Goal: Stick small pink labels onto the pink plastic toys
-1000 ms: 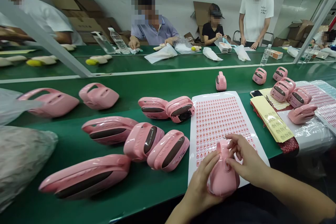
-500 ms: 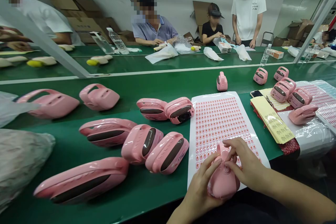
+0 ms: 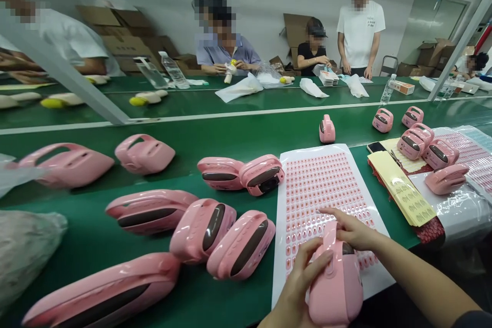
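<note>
**Held item, 1:** a glossy pink plastic housing (image 3: 335,287) with a looped handle, upright over the near edge of the white sticker sheet (image 3: 319,189). Whether it touches the sheet cannot be told.

**Hands, 2:** the left hand (image 3: 295,287) is clamped around the housing's side, with fingers curled over it. The right hand (image 3: 355,230) lies on top of the handle, its index finger (image 3: 330,211) stretched out over the sheet; whether it is closed on the handle cannot be told.

**Sheet, 1:** many rows of small pink-and-white stickers, lying on a green conveyor belt (image 3: 246,136).

**Other pink housings, about 15:**
- Eight lie left of the sheet, in two loose rows.
- One stands upright (image 3: 326,129) beyond the sheet.
- About six stand or lie to the right, two of them overlapping.

**Right of the sheet:**
- Yellow paper sheets, 1 stack (image 3: 400,188)
- Smartphone, 1 (image 3: 375,147)
- Further sticker sheets, 1 stack (image 3: 467,151)

**Left edge:** plastic bags, 2 (image 3: 23,251).

**Beyond the belt:** a second green belt (image 3: 184,95), three co-workers (image 3: 225,48) at it, and stacked cardboard boxes (image 3: 123,31).
</note>
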### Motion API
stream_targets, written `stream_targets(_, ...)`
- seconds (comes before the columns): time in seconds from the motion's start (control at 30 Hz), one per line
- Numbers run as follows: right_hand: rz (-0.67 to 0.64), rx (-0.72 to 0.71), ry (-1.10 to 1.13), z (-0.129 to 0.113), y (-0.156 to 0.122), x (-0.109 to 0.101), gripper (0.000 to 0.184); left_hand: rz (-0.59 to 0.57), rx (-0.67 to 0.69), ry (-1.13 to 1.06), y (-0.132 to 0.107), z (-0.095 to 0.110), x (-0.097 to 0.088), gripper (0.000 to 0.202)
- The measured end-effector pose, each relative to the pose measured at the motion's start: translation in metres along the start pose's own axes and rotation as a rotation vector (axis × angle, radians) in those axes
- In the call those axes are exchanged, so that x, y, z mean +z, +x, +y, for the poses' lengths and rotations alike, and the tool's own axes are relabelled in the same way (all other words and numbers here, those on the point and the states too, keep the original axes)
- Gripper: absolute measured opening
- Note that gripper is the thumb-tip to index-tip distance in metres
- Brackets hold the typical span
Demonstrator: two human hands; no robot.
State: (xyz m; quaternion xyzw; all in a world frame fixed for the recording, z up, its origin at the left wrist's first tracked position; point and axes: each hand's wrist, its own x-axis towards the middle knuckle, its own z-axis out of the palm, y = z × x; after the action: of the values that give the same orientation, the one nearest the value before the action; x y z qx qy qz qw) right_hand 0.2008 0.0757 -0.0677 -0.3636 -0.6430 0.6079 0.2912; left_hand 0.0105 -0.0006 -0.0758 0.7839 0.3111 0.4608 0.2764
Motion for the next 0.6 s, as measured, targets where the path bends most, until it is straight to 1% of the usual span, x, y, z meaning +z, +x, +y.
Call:
stream_targets(0.07,0.036,0.0,-0.052,-0.005,0.008,-0.004,0.051,0.041,0.068,-0.027,0.011,-0.004,-0.007,0.088)
stream_targets(0.1,0.077,-0.005,-0.095,-0.009,0.013,-0.008,0.051,0.073,0.106,-0.014,0.016,-0.01,-0.01,0.082)
stream_targets(0.13,0.149,0.002,-0.156,-0.016,0.021,-0.015,0.05,0.108,0.124,0.023,0.022,-0.017,-0.011,0.074)
stream_targets(0.17,0.232,0.026,-0.232,-0.024,0.029,-0.024,0.05,0.147,0.113,0.069,0.027,-0.027,-0.011,0.066)
stream_targets(0.2,0.318,0.061,-0.312,-0.032,0.04,-0.034,0.049,0.195,0.078,0.117,0.032,-0.038,-0.009,0.06)
stream_targets(0.23,0.403,0.092,-0.386,-0.042,0.053,-0.044,0.048,0.239,0.014,0.162,0.036,-0.05,-0.006,0.057)
stream_targets(0.3,0.547,0.109,-0.493,-0.061,0.084,-0.062,0.048,0.316,-0.114,0.201,0.043,-0.073,0.002,0.057)
stream_targets(0.33,0.593,0.093,-0.525,-0.071,0.103,-0.068,0.049,0.285,-0.165,0.214,0.046,-0.082,0.006,0.056)
stream_targets(0.37,0.625,0.073,-0.552,-0.08,0.122,-0.072,0.052,0.218,-0.201,0.228,0.048,-0.09,0.01,0.053)
stream_targets(0.43,0.674,0.059,-0.615,-0.093,0.165,-0.076,0.056,0.055,-0.251,0.264,0.051,-0.099,0.012,0.046)
stream_targets(0.47,0.696,0.066,-0.642,-0.098,0.186,-0.076,0.057,-0.007,-0.261,0.282,0.051,-0.1,0.012,0.043)
stream_targets(0.53,0.738,0.104,-0.685,-0.101,0.226,-0.075,0.052,-0.075,-0.246,0.314,0.051,-0.101,0.009,0.036)
stream_targets(0.6,0.766,0.137,-0.717,-0.099,0.258,-0.074,0.043,-0.1,-0.19,0.342,0.049,-0.104,0.006,0.03)
